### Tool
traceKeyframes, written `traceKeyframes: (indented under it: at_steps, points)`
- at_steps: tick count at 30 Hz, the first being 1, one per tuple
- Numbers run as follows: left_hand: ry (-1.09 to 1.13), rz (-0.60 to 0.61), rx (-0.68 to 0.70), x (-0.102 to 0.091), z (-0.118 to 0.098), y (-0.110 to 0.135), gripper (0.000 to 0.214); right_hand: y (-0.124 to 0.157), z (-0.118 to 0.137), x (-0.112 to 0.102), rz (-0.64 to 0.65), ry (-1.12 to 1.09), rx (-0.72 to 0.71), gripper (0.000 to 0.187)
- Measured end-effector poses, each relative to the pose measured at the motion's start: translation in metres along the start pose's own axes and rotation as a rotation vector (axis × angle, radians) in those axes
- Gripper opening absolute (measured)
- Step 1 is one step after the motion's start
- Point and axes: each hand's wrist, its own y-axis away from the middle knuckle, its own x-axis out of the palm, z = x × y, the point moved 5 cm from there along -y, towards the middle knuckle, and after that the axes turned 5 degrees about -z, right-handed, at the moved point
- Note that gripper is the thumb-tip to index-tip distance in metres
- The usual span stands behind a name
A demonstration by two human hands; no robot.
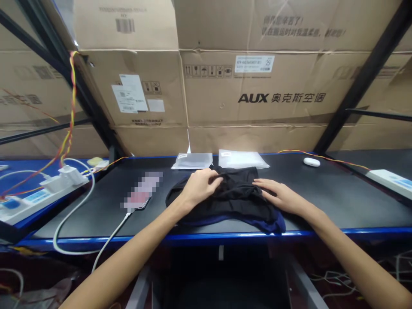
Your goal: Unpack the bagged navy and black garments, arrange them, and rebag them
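Note:
A black garment [231, 197] with a dark blue edge lies bunched on the black table top [337, 193], near its front edge. My left hand [199, 186] rests on the garment's left part, fingers curled and pinching a fold of the fabric. My right hand [278, 195] lies on the garment's right part, fingers stretched out and pressing the cloth flat.
Two clear plastic bags [193, 161] [241, 159] lie behind the garment. A phone [141, 195] on a white cable lies to the left, beyond it a power strip [41, 193] with chargers. A small white case [311, 162] sits at the right. Cardboard boxes [257, 86] wall the back.

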Motion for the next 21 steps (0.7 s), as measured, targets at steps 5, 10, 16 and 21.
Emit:
traceKeyframes:
  at_steps: [5, 10, 16, 21]
  points:
    - [0.024, -0.215, -0.204, -0.044, 0.034, 0.004, 0.014, 0.000, -0.002, 0.000, 0.004, 0.014, 0.000, 0.049]
    - [-0.161, -0.105, -0.348, -0.062, 0.078, 0.023, 0.020, -0.001, -0.001, 0.000, 0.007, 0.008, -0.005, 0.049]
    - [-0.311, 0.096, -0.379, -0.046, 0.095, 0.045, 0.030, -0.001, 0.000, 0.000, 0.001, -0.010, 0.006, 0.047]
    - [-0.251, -0.078, -0.115, -0.053, 0.074, 0.034, 0.028, -0.001, -0.001, -0.001, -0.021, -0.020, 0.019, 0.046]
